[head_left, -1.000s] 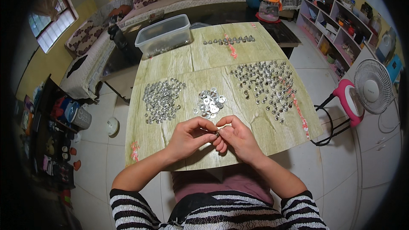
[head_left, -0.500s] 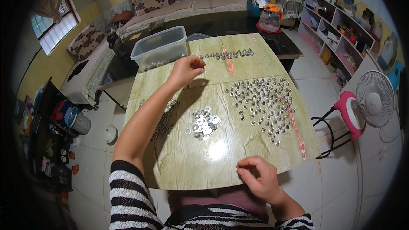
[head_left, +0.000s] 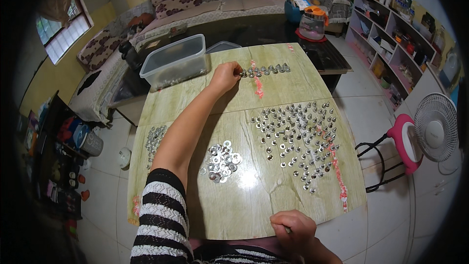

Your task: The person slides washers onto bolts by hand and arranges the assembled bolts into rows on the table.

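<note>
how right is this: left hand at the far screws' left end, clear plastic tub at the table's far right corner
The corner is wrong: the head view shows the clear plastic tub at the far left corner of the table. The left hand is indeed at the left end of the far screws.

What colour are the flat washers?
The flat washers are silvery grey, best seen in the head view.

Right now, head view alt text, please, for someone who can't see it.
The left hand is at the left end of a row of metal fasteners on a table; the right hand is curled at the near edge. Washers and scattered fasteners lie nearer than the row.
</note>
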A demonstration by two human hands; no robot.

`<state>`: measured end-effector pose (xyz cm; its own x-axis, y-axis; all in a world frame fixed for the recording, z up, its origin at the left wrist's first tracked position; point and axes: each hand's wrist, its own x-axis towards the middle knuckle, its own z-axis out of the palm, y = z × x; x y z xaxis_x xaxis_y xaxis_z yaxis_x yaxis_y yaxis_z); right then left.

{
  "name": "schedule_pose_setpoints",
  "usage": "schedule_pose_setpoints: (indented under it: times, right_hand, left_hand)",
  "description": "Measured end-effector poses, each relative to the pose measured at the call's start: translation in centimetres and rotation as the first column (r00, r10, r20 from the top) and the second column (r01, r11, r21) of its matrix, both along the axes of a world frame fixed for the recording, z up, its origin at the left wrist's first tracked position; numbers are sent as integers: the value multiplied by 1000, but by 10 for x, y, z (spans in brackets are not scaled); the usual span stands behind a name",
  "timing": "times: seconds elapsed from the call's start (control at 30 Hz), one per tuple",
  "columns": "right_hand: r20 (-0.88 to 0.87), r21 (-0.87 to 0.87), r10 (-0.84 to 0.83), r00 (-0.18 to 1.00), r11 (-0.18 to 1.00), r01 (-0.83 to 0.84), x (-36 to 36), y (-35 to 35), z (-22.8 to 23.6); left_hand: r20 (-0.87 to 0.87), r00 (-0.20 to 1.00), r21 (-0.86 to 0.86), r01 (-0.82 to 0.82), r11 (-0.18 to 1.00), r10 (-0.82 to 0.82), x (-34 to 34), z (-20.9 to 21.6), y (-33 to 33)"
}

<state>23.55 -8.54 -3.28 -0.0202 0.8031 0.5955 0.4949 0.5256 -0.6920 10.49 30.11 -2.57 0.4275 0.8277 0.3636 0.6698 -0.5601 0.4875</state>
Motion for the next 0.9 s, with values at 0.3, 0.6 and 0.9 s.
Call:
schedule_pose_setpoints:
  times: [0.3, 0.6, 0.9]
  right_hand:
    - [-5, 16, 0, 1000, 1000, 0, -2, -1, 1]
    - [9, 3, -47, 999, 999, 47, -5, -5, 5]
    - [60, 103, -26, 998, 994, 20, 7, -2, 5]
  left_hand:
    - [17, 1000, 103, -8, 995, 7, -2, -2, 2]
    - [31, 999, 4, 32, 999, -33, -31, 24, -52]
    - [70, 984, -272, 177, 946, -164, -75, 42, -170]
